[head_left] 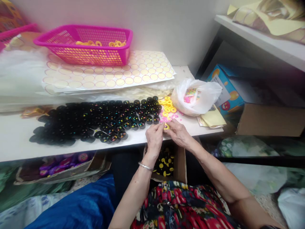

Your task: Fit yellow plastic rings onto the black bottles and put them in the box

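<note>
Both hands meet at the table's front edge, fingers pinched around a small yellow ring [166,126]. My left hand [154,137] grips it from the left, and my right hand [179,133] from the right. Whether another part sits under the ring is hidden by the fingers. Just beyond the fingertips lie small pink pieces [165,119] and a loose pile of yellow rings [168,106]. To the left stand many round black cups [113,137] in packed rows, with coloured bits inside. A white plastic bag [202,101] with colourful contents is to the right.
A pink basket [124,47] with yellow rings stands on sheets of round stickers [149,71] at the back. Below the table edge, a carton [179,165] holds black and yellow pieces. A blue box [224,90] and a shelf [262,38] are at the right.
</note>
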`<state>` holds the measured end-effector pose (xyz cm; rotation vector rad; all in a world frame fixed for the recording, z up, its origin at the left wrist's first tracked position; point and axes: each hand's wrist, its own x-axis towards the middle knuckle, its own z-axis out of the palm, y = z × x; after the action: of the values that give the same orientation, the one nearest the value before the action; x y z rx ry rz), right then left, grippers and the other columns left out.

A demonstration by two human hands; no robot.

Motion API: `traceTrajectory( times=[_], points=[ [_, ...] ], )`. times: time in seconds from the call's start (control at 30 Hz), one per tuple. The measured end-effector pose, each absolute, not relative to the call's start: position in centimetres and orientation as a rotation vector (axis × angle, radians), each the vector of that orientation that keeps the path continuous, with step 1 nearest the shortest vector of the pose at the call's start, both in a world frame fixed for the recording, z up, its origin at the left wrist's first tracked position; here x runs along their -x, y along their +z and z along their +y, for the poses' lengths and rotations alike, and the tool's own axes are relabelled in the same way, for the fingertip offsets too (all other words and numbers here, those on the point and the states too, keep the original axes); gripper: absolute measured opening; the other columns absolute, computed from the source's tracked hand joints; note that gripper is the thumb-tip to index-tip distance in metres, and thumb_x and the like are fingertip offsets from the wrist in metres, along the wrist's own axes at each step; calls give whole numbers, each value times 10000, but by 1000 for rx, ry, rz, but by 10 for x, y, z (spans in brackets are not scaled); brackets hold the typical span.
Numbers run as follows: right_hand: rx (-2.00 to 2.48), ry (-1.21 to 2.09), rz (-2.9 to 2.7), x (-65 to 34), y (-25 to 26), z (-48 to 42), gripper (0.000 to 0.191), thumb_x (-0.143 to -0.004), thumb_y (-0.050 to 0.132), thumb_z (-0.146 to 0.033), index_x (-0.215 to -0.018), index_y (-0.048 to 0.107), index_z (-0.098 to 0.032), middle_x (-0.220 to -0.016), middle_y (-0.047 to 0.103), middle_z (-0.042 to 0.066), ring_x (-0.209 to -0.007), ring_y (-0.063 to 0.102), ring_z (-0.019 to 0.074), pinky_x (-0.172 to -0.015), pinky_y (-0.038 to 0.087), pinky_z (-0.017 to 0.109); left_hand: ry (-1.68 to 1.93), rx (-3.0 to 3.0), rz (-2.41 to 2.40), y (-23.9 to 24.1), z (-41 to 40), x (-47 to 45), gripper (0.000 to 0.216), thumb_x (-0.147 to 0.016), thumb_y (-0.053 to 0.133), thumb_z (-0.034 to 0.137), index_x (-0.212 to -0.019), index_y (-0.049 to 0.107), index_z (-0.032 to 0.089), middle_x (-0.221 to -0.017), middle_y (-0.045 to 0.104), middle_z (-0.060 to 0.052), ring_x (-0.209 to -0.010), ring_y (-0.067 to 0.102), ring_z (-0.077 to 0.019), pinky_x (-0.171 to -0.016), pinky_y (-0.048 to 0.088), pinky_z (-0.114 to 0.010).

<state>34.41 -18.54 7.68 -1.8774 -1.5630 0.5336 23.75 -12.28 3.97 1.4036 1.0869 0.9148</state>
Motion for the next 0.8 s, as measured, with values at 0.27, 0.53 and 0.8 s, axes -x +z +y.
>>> traceTrajectory(
  times=[0.27,0.53,0.8],
  points=[
    [1693,726,-1356,-352,67,-184,157,-788,555,-271,-872,635,-165,-852,528,25,-781,507,139,-709,413,266,923,-1453,1082,39,-121,-240,235,-733,606,354,-737,717,147,-698,628,-21,-688,556,-120,-652,428,-223],
    [1529,1046,-691,-340,55,-183,374,-748,563,-468,-862,655,-123,-586,548,-9,-463,485,73,-434,411,193,911,-1354,1005,40,-126,-243,202,-728,607,318,-767,707,147,-776,632,-28,-712,573,-117,-636,449,-208],
    [1439,1087,-472,-331,57,-177,244,-694,600,-348,-773,638,-120,-501,569,-16,-419,499,65,-400,411,161,844,-1059,977,40,-133,-249,293,-714,612,399,-798,666,123,-514,499,40,-448,431,-62,-439,375,-175]
  ],
)
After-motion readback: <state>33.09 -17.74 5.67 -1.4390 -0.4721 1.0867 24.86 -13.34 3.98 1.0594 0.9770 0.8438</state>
